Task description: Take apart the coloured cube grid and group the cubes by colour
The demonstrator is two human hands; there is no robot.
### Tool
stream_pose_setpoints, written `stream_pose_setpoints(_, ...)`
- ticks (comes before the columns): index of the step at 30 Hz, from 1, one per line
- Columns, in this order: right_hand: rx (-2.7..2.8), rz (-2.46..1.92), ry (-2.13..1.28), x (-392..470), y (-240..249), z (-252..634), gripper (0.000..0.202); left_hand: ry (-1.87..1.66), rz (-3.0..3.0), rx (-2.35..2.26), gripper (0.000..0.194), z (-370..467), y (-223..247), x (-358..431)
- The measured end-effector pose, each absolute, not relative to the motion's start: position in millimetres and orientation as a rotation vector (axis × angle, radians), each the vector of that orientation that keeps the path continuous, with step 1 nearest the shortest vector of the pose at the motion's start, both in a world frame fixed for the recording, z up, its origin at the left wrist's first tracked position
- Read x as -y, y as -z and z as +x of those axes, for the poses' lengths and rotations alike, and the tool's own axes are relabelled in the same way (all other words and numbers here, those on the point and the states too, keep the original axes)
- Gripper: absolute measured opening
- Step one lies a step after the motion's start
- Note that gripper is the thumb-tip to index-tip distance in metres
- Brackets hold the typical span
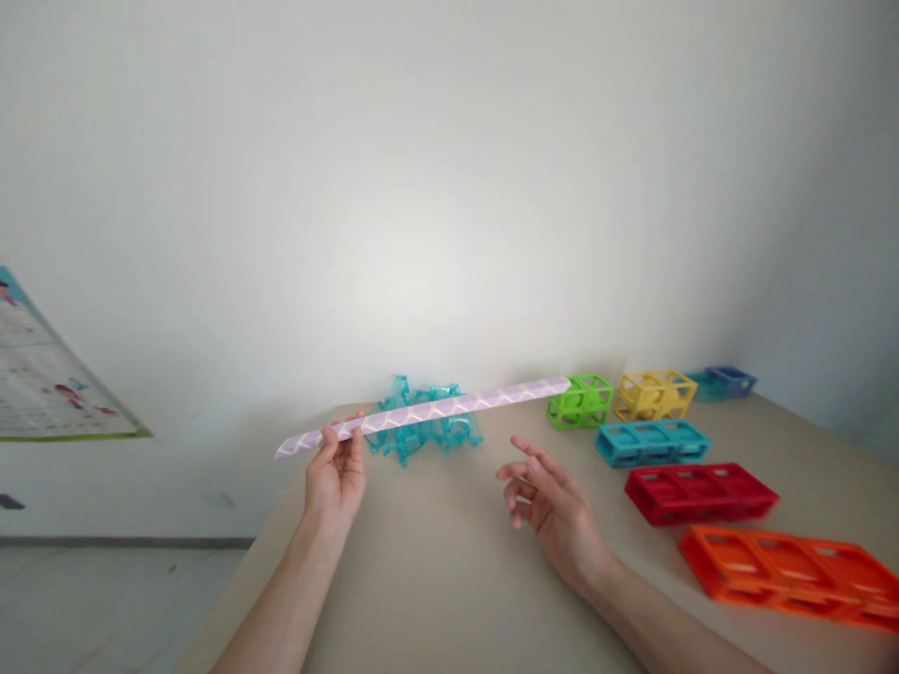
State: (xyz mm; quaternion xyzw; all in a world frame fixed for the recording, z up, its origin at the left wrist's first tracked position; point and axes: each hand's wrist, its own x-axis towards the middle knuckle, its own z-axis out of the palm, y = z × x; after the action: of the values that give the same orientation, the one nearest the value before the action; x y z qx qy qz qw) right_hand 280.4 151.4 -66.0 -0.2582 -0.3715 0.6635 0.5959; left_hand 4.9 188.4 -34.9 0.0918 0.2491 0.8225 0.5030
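My left hand point(337, 482) is closed on a long lilac patterned strip point(428, 410), pinching it between thumb and fingers near its left end. The strip looks like folded paper with pale crossing lines and slanted ends. It slopes gently up to the right above the table, its far end in front of a green openwork block point(582, 404). Below the strip's right half, my right hand point(552, 505) is held in the air, fingers apart and partly curled, with nothing in it. Behind the strip lies a translucent turquoise heap of spiky plastic point(421, 440), partly covered by it.
On the right of the beige table point(421, 580) stand yellow point(653, 397), teal point(653, 444), red point(702, 493) and orange point(790, 576) openwork blocks. A blue block point(731, 381) is at the far right corner. A white wall rises behind; a poster point(56, 384) hangs left.
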Motion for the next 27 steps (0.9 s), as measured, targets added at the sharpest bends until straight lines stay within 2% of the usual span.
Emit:
stream_pose_setpoints(4,1.008,-0.712,-1.365,-164.6,73.3,276.0,0.057,-1.935,0.260,-0.567,0.020,17.7,40.7,-187.7)
stream_pose_setpoints(9,0.964,-0.719,-1.253,-184.4,76.5,266.9,0.038,-1.859,0.312,-0.549,0.022,33.3,40.1,-182.1)
stream_pose_setpoints(12,0.890,-0.672,-1.267,-195.8,70.4,260.3,0.039,-1.837,0.359,-0.518,0.020,35.8,39.6,-180.9)
stream_pose_setpoints(16,0.776,-0.600,-1.283,-220.9,47.1,247.6,0.035,-1.841,0.475,-0.538,0.008,39.8,41.6,-178.4)
stream_pose_setpoints(21,0.640,-0.588,-1.253,-272.5,17.5,233.0,0.025,-1.694,0.684,-0.640,0.036,50.2,47.7,-168.1)
stream_pose_setpoints(27,0.572,-0.697,-1.325,-317.8,25.5,245.2,0.019,-1.664,0.765,-0.680,0.025,55.7,57.3,-163.2)
